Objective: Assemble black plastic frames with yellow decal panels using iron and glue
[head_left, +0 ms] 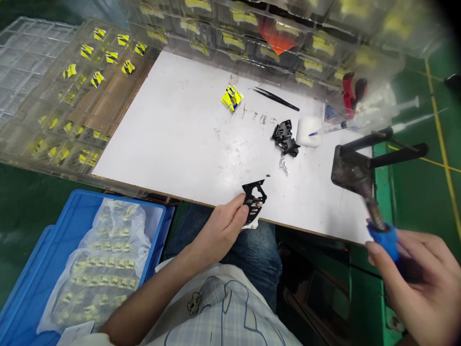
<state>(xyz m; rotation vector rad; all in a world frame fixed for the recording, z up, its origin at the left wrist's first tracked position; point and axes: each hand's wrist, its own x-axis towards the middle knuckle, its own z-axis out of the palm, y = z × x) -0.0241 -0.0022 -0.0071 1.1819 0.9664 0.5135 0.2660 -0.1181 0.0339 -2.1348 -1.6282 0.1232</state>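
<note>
- Left hand [225, 226] at the near edge of the table [173, 129], fingers pinching a thin black bracket [255, 202] that half overhangs the edge; could slip off into the lap if the pinch loosens.
- Right hand [421, 283] off the table at the near right, closed round a blue-handled tool [383, 235] whose dark tip points up toward a black stand [355, 168]; likely hot if a soldering iron, so a burn or a scorched part is possible should the tip swing toward the bracket or the fingers.
- Small clear bits [284, 166] lying loose just beyond the bracket; easily swept away by a sleeve.
- Black assembled part [286, 138] beside a white block [309, 131] farther right; a syringe [363, 122] resting across that block, liable to roll or smear if knocked.
- Tweezers [275, 98] and a yellow piece [231, 98] at the far side, well apart from both hands.
- Blue bin [32, 269] of bagged parts at the near left, below table level; a dropped bracket could be lost there.
</note>
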